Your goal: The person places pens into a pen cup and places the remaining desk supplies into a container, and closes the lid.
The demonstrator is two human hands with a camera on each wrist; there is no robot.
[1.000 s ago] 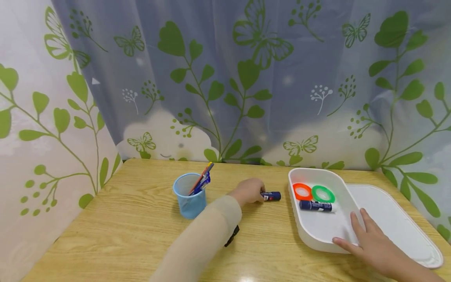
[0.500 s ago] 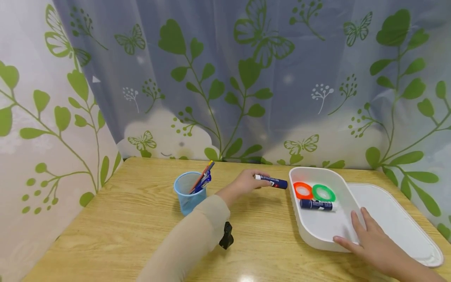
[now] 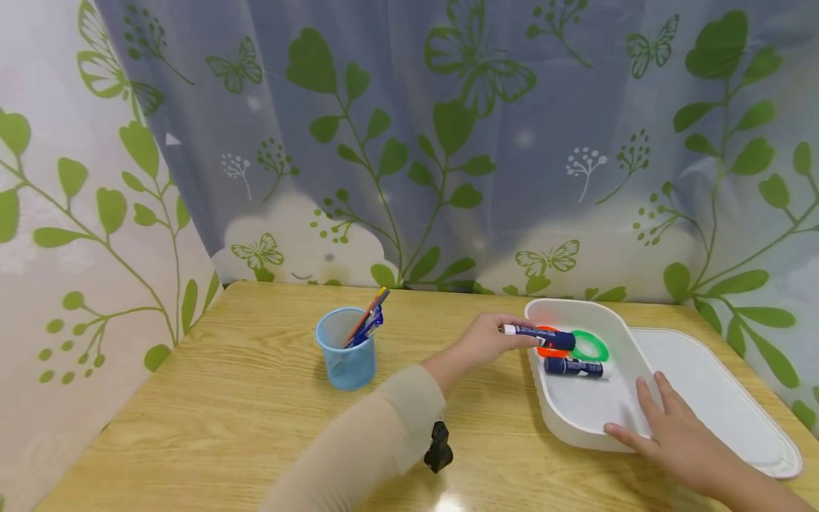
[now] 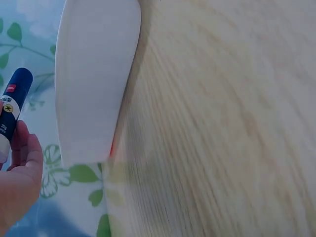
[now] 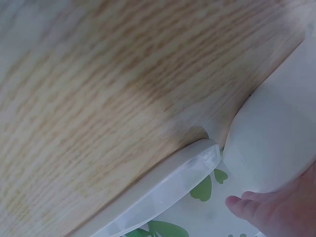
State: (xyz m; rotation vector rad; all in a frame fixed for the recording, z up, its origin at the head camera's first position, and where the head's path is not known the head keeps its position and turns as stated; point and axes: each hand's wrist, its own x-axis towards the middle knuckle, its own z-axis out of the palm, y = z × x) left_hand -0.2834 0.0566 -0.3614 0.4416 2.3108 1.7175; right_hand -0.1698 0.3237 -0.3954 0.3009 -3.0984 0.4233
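My left hand (image 3: 486,343) pinches a dark blue glue stick (image 3: 555,338) with a white end. It hangs over the left side of a white plastic bin (image 3: 598,416); the left wrist view shows this glue stick (image 4: 17,94) between the fingers and thumb. Inside the bin lie a second blue glue stick (image 3: 572,368), an orange tape roll (image 3: 554,352) and a green tape roll (image 3: 590,347). The held stick overlaps the orange roll in the head view. With fingers spread, my right hand (image 3: 684,444) rests at the bin's near right rim.
A white lid (image 3: 723,398) lies flat to the right of the bin. Left of centre stands a light blue mesh pen cup (image 3: 348,363) with several pens and pencils. A patterned curtain (image 3: 409,178) hangs behind the wooden table (image 3: 243,398).
My left hand has lifted the glue stick off the table and carried it right, from beside the bin to over it. The right hand has stayed at the bin's rim.
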